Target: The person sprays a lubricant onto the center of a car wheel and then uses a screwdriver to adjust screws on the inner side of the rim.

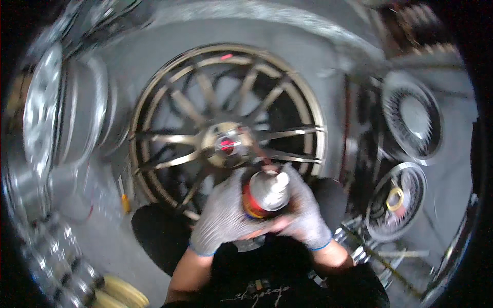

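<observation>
Over the near part of the bronze wheel [211, 145], my gloved left hand [223, 210] and right hand [307, 215] clasp a silver-topped can [266, 191] between them. I judge it light, stiff-walled, perhaps slick; best held low around its body.

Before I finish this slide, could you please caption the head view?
Gloved left hand and right hand holding a silver-topped can near a bronze spoked wheel.

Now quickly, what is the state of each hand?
Left hand: closed, holding the silver-topped can.
Right hand: closed, holding the same can from its other side.
</observation>
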{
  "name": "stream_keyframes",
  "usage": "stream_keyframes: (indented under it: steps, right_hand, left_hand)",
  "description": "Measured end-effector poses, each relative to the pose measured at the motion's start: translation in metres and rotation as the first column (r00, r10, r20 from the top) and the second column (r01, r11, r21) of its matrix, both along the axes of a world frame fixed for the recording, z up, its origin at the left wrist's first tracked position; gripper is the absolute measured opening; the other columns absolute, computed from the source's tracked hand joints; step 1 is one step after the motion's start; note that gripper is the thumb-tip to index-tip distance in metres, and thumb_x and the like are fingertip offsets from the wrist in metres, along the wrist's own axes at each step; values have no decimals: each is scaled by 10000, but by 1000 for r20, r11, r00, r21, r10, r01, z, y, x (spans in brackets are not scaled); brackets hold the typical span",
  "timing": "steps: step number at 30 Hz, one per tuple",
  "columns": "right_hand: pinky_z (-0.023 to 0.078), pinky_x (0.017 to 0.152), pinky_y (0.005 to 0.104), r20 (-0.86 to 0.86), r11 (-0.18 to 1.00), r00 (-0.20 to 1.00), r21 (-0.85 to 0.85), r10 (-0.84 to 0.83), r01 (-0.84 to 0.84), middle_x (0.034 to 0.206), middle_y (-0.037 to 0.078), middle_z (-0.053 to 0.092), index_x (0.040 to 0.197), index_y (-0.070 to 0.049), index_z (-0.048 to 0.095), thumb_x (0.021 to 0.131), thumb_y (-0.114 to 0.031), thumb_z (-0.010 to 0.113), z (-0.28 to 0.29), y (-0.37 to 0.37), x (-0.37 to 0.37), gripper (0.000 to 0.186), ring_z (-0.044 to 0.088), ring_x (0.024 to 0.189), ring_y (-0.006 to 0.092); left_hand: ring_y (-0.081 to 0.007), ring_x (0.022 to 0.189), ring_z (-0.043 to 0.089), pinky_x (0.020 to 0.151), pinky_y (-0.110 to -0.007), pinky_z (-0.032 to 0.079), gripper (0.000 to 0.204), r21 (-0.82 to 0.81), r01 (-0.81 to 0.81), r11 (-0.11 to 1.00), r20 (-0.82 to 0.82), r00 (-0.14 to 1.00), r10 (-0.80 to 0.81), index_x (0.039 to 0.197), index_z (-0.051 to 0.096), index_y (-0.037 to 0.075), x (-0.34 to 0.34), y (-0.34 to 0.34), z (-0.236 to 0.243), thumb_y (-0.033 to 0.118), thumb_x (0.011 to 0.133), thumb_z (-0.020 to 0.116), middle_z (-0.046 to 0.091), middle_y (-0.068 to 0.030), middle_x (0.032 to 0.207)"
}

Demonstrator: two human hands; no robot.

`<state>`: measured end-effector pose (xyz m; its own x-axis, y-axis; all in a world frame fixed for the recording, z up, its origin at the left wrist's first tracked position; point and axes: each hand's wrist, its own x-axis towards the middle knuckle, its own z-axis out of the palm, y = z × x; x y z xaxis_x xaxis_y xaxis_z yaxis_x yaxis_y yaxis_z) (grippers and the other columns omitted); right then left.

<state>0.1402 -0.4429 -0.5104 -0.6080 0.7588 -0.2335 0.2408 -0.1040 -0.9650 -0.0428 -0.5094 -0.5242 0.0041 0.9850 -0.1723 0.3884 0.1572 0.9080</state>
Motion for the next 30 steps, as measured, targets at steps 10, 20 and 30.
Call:
stream_keyframes:
  steps: [10,20,30]
  right_hand:
    - [503,965,318,-186,751,768,166,-613,639,1139,60,638,1273,-8,519,607,-325,991,127,24,120,875,622,1074,163]
    - [540,801,340,391,624,488,536,-780,569,1043,111,711,1185,-65,600,683,-281,885,-77,93,277,617,679,920,190]
    - [486,988,353,329,678,600,236,-729,696,1272,113,644,1342,-50,555,847,-225,779,-173,62,332,571,620,1149,235]
  left_hand:
    - [-397,1119,613,962,-450,494,1050,458,144,877,-241,970,-34,1430,450,-7,56,45,98,254,544,950,582,-214,1257]
    - [-209,1062,541,975,-324,430,558,1,-472,881,-84,878,471,1365,505,-54,-32,-53,18,85,872,726,564,-110,1178]
    - [-213,1100,572,972,-355,450,459,58,-594,803,-458,698,550,1351,571,29,-49,-82,17,112,921,707,609,-105,1228]
